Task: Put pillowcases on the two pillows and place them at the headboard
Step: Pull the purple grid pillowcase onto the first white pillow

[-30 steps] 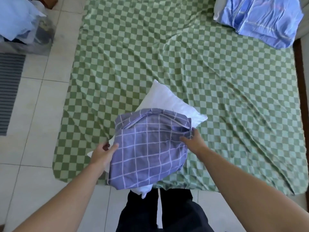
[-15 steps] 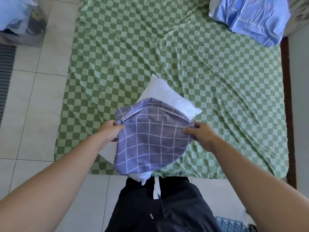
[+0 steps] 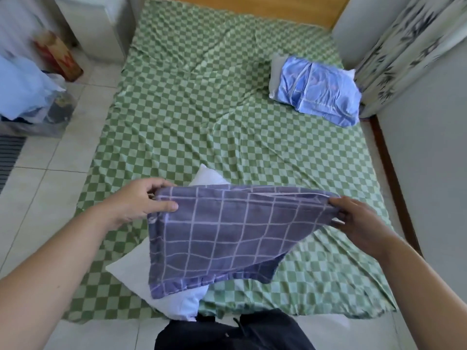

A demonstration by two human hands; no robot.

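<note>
The thumb and curled fingers of the left hand (image 3: pixel 137 202) pinch the upper left corner of a purple checked pillowcase (image 3: pixel 222 233), the thumb lying flat across the front of the cloth. On the other side, the right hand (image 3: pixel 356 221) grips the upper right corner, its fingers bunched around gathered fabric. Between the two hands the top edge of the pillowcase is stretched nearly straight, and the rest hangs down in front of the person, its lower hem sagging toward the left.

Under and behind the hanging cloth lies a bare white pillow (image 3: pixel 141 274) at the foot of the bed, one corner peeking above the pillowcase's top edge and its lower end jutting past the mattress edge. The pillow rests on a wrinkled green checked sheet (image 3: pixel 202 109) that covers the bed.

Farther up the bed, near its right edge and short of the wooden headboard (image 3: pixel 265 7), sits a second pillow (image 3: pixel 316 93), wrapped in shiny blue fabric with a strip of white showing at its left end. To the left of the bed, on the pale tiled floor (image 3: pixel 50 157), stands a heap of blue laundry (image 3: pixel 22 92).
</note>
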